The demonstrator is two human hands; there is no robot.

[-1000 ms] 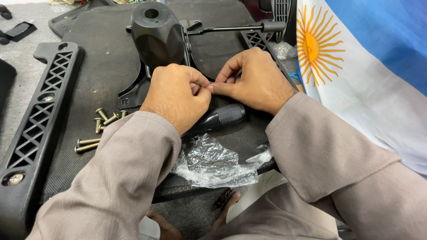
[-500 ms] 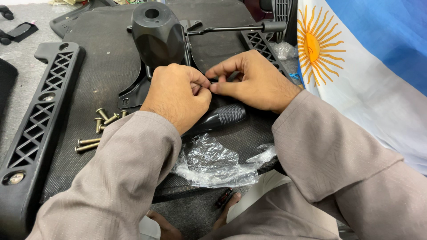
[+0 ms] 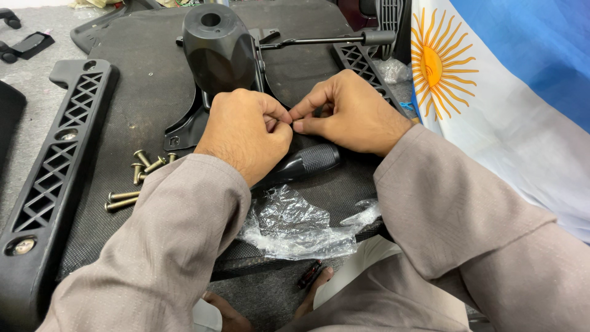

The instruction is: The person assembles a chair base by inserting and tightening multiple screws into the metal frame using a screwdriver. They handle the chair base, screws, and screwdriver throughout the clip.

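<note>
My left hand point(image 3: 246, 132) and my right hand point(image 3: 350, 114) meet fingertip to fingertip over a black seat underside point(image 3: 147, 92). Thumb and forefinger of each hand are pinched tight at the same spot. Whatever sits between them is too small or too hidden to make out. Just beyond my left hand stands a black chair mechanism point(image 3: 218, 46) with a round socket on top. A black knurled handle point(image 3: 310, 161) lies right under my wrists, and crumpled clear plastic wrap point(image 3: 295, 224) lies nearer to me.
Several brass-coloured bolts point(image 3: 138, 178) lie loose left of my left sleeve. A black lattice armrest point(image 3: 55, 166) runs along the left; another armrest point(image 3: 362, 61) and a lever rod point(image 3: 326, 40) lie behind. A flag cloth point(image 3: 504, 92) covers the right. A small screwdriver point(image 3: 309, 275) lies by my foot.
Both hands stay pinched together in the same place; only the fingers of my right hand have shifted slightly.
</note>
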